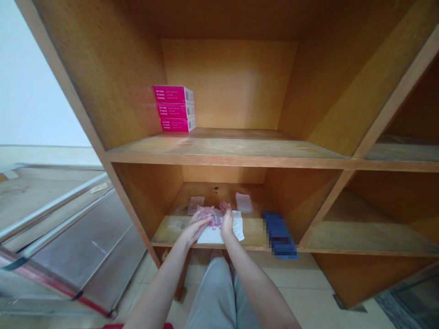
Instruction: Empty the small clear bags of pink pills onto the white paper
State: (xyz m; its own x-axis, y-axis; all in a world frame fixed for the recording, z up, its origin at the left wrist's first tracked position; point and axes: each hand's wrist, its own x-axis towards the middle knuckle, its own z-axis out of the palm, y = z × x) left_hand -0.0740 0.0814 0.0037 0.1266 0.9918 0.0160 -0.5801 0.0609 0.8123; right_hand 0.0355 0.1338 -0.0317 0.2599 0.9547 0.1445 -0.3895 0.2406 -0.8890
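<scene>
Evidently partway along, with both hands busy over the white sheet (pixel 210 236): grasping a crumpled clear plastic bag (pixel 206 212) in the left hand (pixel 196 230), fingers curled about the plastic, just over the sheet's left side. Holding the right hand (pixel 227 221) above the right half of the white sheet, fingers loose and slightly curled, seemingly clasping nothing; too small to tell of any fingertip contact with the bag.

Done, judging by the layout: spreading the white sheet on the lower shelf board (pixel 255 234), taking up the bag. Left, by the same judgement: dealing with pink pieces (pixel 215 224), lying loose around the middle of the white sheet; impossible to count, or to confirm any inside the bag.

Lying apparently untouched behind the white sheet: to its left, a clear packet (pixel 196 202); to its right, a pale flat packet (pixel 243 202). Resting right of the white sheet, a pixelated dark blue item (pixel 279 235). Stacked on the shelf above the white sheet, toward its left, three pink boxes (pixel 174 110).
</scene>
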